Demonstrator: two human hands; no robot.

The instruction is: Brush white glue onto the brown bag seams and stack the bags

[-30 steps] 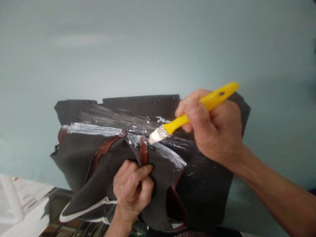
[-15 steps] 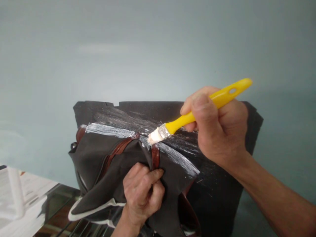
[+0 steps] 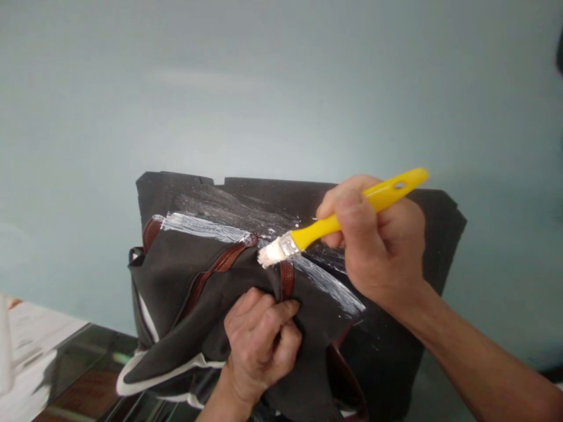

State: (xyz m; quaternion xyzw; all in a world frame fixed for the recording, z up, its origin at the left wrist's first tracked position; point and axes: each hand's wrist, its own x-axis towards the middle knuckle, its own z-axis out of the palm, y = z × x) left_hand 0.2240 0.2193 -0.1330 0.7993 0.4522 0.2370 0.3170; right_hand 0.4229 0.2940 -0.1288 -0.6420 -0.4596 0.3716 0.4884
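Note:
A yellow-handled paintbrush (image 3: 317, 230) is gripped in my right hand (image 3: 378, 234), its white-coated bristles touching or just over the top edge of a dark bag piece (image 3: 189, 258) between two brown straps. A streaky white coating (image 3: 202, 227) runs along that edge on both sides of the bristles. My left hand (image 3: 264, 343) is closed on the dark material just below the right-hand brown strap (image 3: 287, 280); the fold in its fingers is partly hidden. Beneath the bag piece lies a black board (image 3: 272, 196) smeared with white.
The pale grey-green tabletop (image 3: 281, 88) stretches behind and around the board. At lower left, beyond the table edge, are a dark glossy surface (image 3: 88, 363) and white sheets (image 3: 35, 334). Dark objects show partly at the right border.
The brush and my right hand have shifted slightly left and down, the bristles moving onto the dark material. My left hand keeps its hold while the view has moved a little.

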